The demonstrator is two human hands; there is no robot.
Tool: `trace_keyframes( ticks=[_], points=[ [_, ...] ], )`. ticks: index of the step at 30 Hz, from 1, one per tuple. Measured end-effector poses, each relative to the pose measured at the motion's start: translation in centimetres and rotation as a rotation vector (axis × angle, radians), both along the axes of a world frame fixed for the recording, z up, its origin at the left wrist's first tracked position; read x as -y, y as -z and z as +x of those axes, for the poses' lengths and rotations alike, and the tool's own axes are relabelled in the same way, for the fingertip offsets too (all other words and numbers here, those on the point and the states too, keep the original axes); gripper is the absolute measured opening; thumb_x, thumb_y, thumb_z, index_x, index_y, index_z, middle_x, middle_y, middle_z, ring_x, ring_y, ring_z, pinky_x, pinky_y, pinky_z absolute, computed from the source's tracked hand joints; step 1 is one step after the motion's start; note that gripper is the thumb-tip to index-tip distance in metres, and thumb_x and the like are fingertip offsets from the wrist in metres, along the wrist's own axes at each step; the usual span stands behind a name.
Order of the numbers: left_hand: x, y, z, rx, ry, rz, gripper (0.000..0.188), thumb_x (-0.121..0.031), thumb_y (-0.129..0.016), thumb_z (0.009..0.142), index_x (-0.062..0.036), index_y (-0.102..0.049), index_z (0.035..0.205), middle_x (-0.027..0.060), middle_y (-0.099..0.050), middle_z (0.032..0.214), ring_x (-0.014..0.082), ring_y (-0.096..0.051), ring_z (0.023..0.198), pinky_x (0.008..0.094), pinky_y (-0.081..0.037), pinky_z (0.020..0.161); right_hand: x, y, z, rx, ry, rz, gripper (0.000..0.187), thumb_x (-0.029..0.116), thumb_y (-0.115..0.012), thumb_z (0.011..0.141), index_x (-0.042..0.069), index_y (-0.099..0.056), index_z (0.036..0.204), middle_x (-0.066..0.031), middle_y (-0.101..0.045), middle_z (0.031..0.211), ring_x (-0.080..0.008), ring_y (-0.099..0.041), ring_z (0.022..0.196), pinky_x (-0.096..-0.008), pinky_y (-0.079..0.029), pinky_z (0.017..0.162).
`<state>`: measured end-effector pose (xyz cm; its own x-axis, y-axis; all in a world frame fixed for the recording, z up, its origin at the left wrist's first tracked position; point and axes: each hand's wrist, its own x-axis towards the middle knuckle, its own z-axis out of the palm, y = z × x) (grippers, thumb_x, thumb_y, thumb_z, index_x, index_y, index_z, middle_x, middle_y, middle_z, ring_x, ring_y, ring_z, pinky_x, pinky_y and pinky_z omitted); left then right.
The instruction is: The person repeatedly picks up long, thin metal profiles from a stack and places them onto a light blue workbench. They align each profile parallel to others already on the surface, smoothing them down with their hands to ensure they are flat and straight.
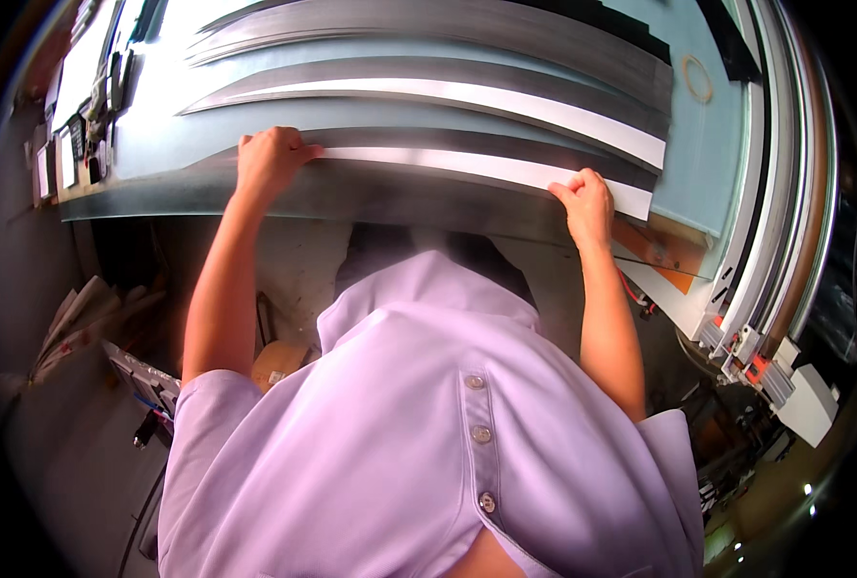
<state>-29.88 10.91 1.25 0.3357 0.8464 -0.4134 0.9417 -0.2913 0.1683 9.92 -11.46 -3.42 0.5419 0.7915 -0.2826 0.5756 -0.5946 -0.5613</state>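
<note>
A long narrow white strip (448,162) lies along the near edge of a glass-topped table (140,135), with a dark grey strip (400,137) right behind it. My left hand (270,162) is closed at the white strip's left part, thumb pointing right along it. Near its right end, my right hand (587,197) pinches the strip's near edge between thumb and fingers. Farther back lies a similar white strip (506,99) bordered by dark grey. Beyond that, wide grey strips (428,29) curve across the table. The fisheye lens bends all these edges.
A thin pale ring (697,79) and a black strip (729,39) lie at the table's right. Metal rails (785,154) with a carriage (751,356) run along that side. An orange piece (660,255) shows near the right corner. Small dark items (91,125) stand at the left edge.
</note>
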Motion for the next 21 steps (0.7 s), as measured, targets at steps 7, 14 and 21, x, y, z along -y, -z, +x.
trace_keyframes(
  ticks=[7, 14, 21],
  points=[
    [-1.9, 1.2, -5.6, 0.114, -0.096, -0.054, 0.036, -0.041, -0.078, 0.08, -0.0074, -0.068, 0.072, 0.0067, -0.063, 0.064, 0.029, -0.06, 0.068, 0.0397, -0.037, 0.084, -0.2, -0.2, 0.1, -0.029, 0.029, -0.033, 0.036, 0.018, -0.087, 0.073, 0.002, -0.055, 0.073, -0.0117, -0.06, 0.08, -0.0293, -0.058, 0.074, -0.041, -0.047, 0.07],
    [-2.2, 1.4, -5.4, 0.138, -0.107, -0.091, 0.036, -0.04, -0.077, 0.079, -0.0068, -0.068, 0.071, 0.0091, -0.063, 0.064, 0.0309, -0.06, 0.069, 0.0398, -0.039, 0.083, -0.4, -0.6, -0.2, -0.02, 0.031, -0.06, 0.036, 0.019, -0.087, 0.074, 0.001, -0.056, 0.073, -0.0102, -0.059, 0.076, -0.0253, -0.055, 0.068, -0.0394, -0.047, 0.068],
    [-2.5, 1.0, -4.9, 0.082, -0.09, -0.102, 0.034, -0.039, -0.078, 0.079, -0.0063, -0.07, 0.072, 0.0107, -0.065, 0.066, 0.0317, -0.063, 0.072, 0.0398, -0.042, 0.083, -0.4, -0.4, -0.1, -0.03, 0.04, -0.076, 0.036, 0.02, -0.087, 0.075, 0.001, -0.056, 0.074, -0.0096, -0.058, 0.075, -0.0237, -0.054, 0.066, -0.0381, -0.046, 0.066]
  ],
)
